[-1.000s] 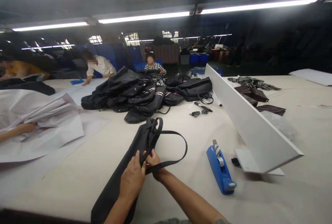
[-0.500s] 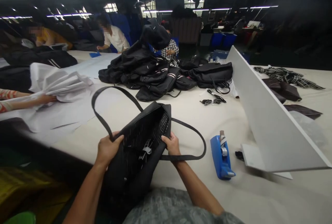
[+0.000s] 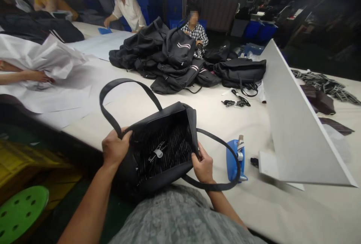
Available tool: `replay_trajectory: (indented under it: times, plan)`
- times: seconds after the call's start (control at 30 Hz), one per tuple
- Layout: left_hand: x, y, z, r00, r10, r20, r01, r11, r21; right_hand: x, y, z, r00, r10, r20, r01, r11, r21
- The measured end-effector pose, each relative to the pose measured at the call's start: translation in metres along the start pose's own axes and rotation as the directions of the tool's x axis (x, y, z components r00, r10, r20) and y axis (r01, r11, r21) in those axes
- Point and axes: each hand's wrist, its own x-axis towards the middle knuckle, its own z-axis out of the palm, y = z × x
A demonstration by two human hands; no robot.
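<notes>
Left hand (image 3: 115, 147) grips the near-left rim of the black tote bag (image 3: 165, 144); right hand (image 3: 203, 166) pinches its right rim, spreading the mouth wide between them at the table (image 3: 197, 118) edge, long axis running left to right, blue tape dispenser (image 3: 236, 157) just right

Left hand (image 3: 114, 148) and right hand (image 3: 203, 166) both clenched, apparently gripping opposite rims of the bag (image 3: 163, 142); forearms extended forward.

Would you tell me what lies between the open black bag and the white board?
In the head view, a blue tape dispenser stands between the black bag and white board, on the table.
</notes>
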Motion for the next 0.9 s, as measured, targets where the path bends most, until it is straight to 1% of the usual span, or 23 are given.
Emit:
replay_trajectory:
  times: [0.07, 0.13, 0.2, 0.27, 0.33, 0.37, 0.4, 0.43, 0.47, 0.5, 0.53, 0.57, 0.6, 0.63, 0.67, 0.7, 0.73, 0.77, 0.83, 0.9]
  plan:
    - [0.004, 0.003, 0.002, 0.993, -0.07, 0.097, 0.062, 0.995, 0.084, -0.002, -0.002, 0.0, 0.999, 0.03, 0.025, -0.031, 0.999, 0.017]
    - [0.006, 0.005, 0.001, 0.982, -0.105, 0.155, 0.079, 0.983, 0.164, -0.004, -0.001, -0.001, 0.997, 0.053, 0.055, -0.055, 0.998, 0.027]
    - [0.002, 0.004, -0.002, 0.975, -0.077, 0.208, 0.033, 0.977, 0.209, -0.006, 0.002, -0.004, 0.995, 0.048, 0.083, -0.05, 0.998, 0.024]
    - [-0.011, -0.001, -0.004, 0.963, -0.032, 0.266, -0.03, 0.974, 0.226, -0.009, 0.006, -0.007, 0.994, 0.02, 0.106, -0.02, 1.0, 0.0]
    - [-0.029, -0.008, -0.005, 0.956, -0.028, 0.294, -0.047, 0.969, 0.244, -0.011, 0.008, -0.013, 0.992, -0.052, 0.119, 0.057, 0.998, -0.04]
    - [-0.039, -0.012, -0.005, 0.955, -0.044, 0.295, -0.038, 0.963, 0.266, -0.011, 0.008, -0.016, 0.986, -0.126, 0.108, 0.133, 0.989, -0.067]
    - [-0.048, -0.016, -0.005, 0.953, -0.064, 0.295, -0.028, 0.954, 0.298, -0.009, 0.007, -0.02, 0.969, -0.232, 0.088, 0.241, 0.964, -0.108]
    - [-0.056, -0.019, -0.004, 0.951, -0.079, 0.299, -0.026, 0.943, 0.331, -0.007, 0.006, -0.024, 0.927, -0.367, 0.072, 0.374, 0.914, -0.159]
    - [-0.062, -0.022, -0.003, 0.948, -0.079, 0.308, -0.037, 0.935, 0.353, -0.002, 0.004, -0.027, 0.861, -0.504, 0.072, 0.506, 0.835, -0.214]
    - [-0.065, -0.023, -0.002, 0.944, -0.059, 0.325, -0.063, 0.933, 0.353, 0.004, 0.002, -0.03, 0.774, -0.624, 0.106, 0.627, 0.734, -0.262]
    - [-0.067, -0.024, -0.002, 0.939, -0.023, 0.344, -0.099, 0.938, 0.333, 0.012, 0.001, -0.03, 0.671, -0.715, 0.194, 0.736, 0.612, -0.288]
    - [-0.067, -0.024, -0.003, 0.933, 0.022, 0.359, -0.135, 0.946, 0.295, 0.02, 0.0, -0.029, 0.554, -0.766, 0.327, 0.83, 0.479, -0.285]
    - [-0.066, -0.023, -0.004, 0.928, 0.065, 0.366, -0.165, 0.954, 0.251, 0.029, 0.0, -0.026, 0.436, -0.768, 0.468, 0.899, 0.351, -0.262]
    - [-0.065, -0.022, -0.006, 0.926, 0.097, 0.364, -0.183, 0.961, 0.209, 0.038, 0.001, -0.021, 0.332, -0.752, 0.569, 0.942, 0.234, -0.24]
    - [-0.063, -0.022, -0.008, 0.927, 0.12, 0.355, -0.191, 0.966, 0.174, 0.046, 0.003, -0.015, 0.261, -0.735, 0.625, 0.961, 0.14, -0.237]
    - [-0.062, -0.021, -0.01, 0.93, 0.135, 0.342, -0.195, 0.97, 0.147, 0.052, 0.005, -0.009, 0.231, -0.729, 0.644, 0.963, 0.077, -0.258]
    - [-0.062, -0.021, -0.012, 0.932, 0.152, 0.328, -0.202, 0.971, 0.125, 0.057, 0.007, -0.003, 0.233, -0.738, 0.634, 0.954, 0.049, -0.294]
    - [-0.062, -0.021, -0.013, 0.933, 0.17, 0.317, -0.213, 0.971, 0.106, 0.061, 0.008, 0.0, 0.251, -0.756, 0.604, 0.943, 0.051, -0.328]
    - [-0.064, -0.021, -0.014, 0.929, 0.212, 0.304, -0.241, 0.968, 0.062, 0.065, 0.004, 0.002, 0.277, -0.803, 0.527, 0.937, 0.104, -0.333]
    - [-0.068, -0.019, -0.014, 0.931, 0.238, 0.277, -0.249, 0.968, 0.006, 0.067, -0.008, -0.002, 0.303, -0.855, 0.421, 0.936, 0.186, -0.297]
